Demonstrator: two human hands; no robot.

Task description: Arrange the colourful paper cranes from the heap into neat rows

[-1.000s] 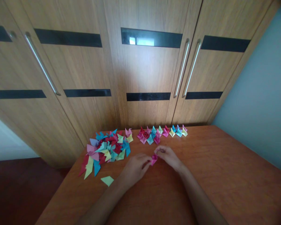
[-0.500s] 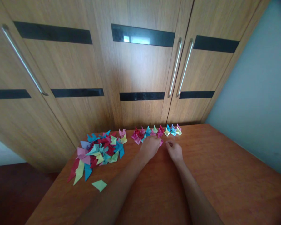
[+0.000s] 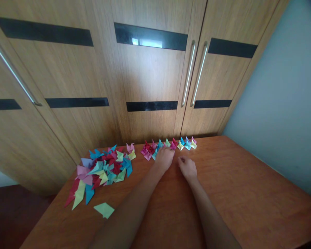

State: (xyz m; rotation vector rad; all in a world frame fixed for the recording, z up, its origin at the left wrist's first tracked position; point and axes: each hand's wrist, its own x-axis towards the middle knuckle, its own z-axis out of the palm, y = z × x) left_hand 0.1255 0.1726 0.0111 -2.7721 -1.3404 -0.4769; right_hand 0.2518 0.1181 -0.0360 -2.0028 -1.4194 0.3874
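My left hand [image 3: 165, 159] reaches over the front of a double row of small folded paper cranes [image 3: 149, 148], its fingers curled and pointing down. Whatever those fingers pinch is hidden behind the hand. Just beyond its fingertips stands a magenta crane [image 3: 173, 146]. To the right, my right hand [image 3: 188, 167] rests low over the table, fingers curled together with nothing visible in them. A yellow crane [image 3: 180, 146] and a light-blue crane [image 3: 187, 145] stand behind it.
A heap of colourful folded paper cranes [image 3: 103, 167] covers the table's left side. One pale-green folded piece [image 3: 104, 210] lies apart, near my left forearm. Wooden cabinet doors [image 3: 150, 126] rise behind the table [image 3: 223, 193], and a pale wall [image 3: 269, 114] stands on the right.
The view has shifted slightly, moving everything a little left in the picture. A pink crane visible beneath my left fingertips no longer shows there. My right hand stays curled beside it.
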